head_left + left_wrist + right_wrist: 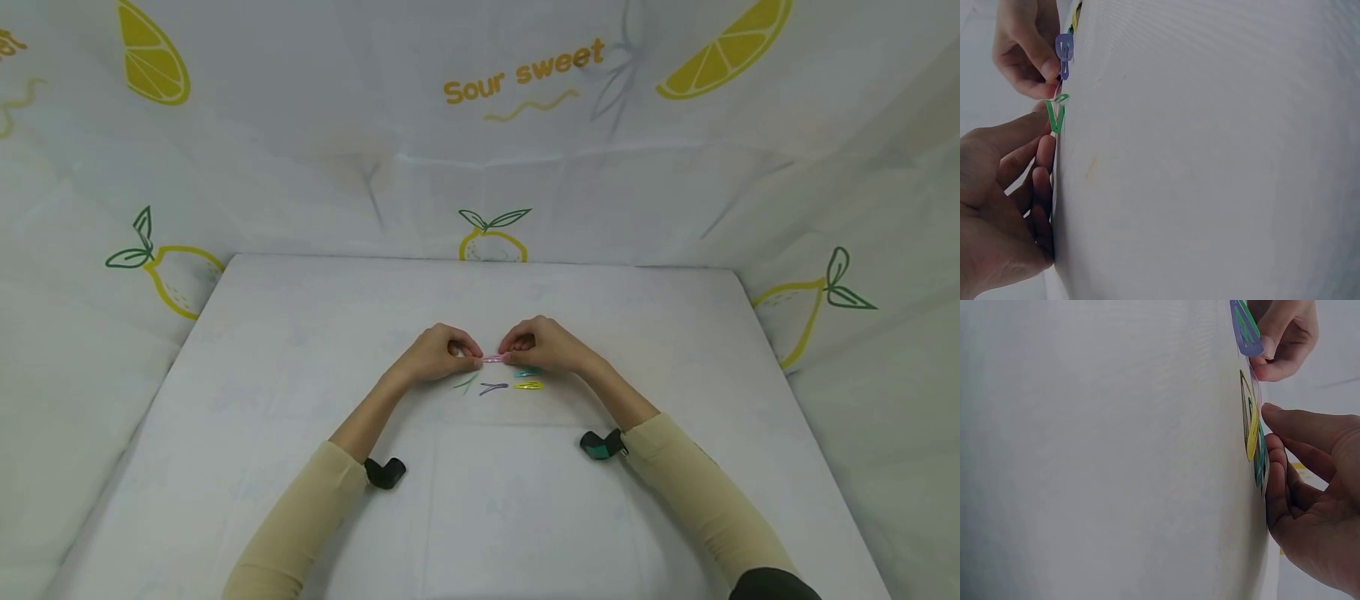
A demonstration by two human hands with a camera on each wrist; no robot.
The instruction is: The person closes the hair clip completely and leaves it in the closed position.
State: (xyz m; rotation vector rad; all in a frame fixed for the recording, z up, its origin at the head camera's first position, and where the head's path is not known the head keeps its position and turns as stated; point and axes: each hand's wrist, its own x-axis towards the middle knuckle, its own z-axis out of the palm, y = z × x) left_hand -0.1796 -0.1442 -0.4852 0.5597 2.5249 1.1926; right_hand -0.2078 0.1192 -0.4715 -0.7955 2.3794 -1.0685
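Observation:
A pink snap hair clip [492, 358] spans the gap between the two hands above the white table. My left hand [438, 353] pinches its left end between thumb and index finger. At the opposite end, the right hand [551, 345] pinches it the same way. Nearer to me lie a green hair clip [467, 383] and a purple hair clip [492, 388], both with their arms spread apart. A teal hair clip [527, 373] is just below the right hand, and a yellow hair clip [528, 386] lies beside it. In the right wrist view the pink clip is mostly hidden.
The white-covered table [480, 517] stretches around the hands to its far edge. Behind it hangs a pale curtain [300, 108] printed with lemons. Black wrist-worn devices [386, 473] stick out by both sleeves, close over the tabletop.

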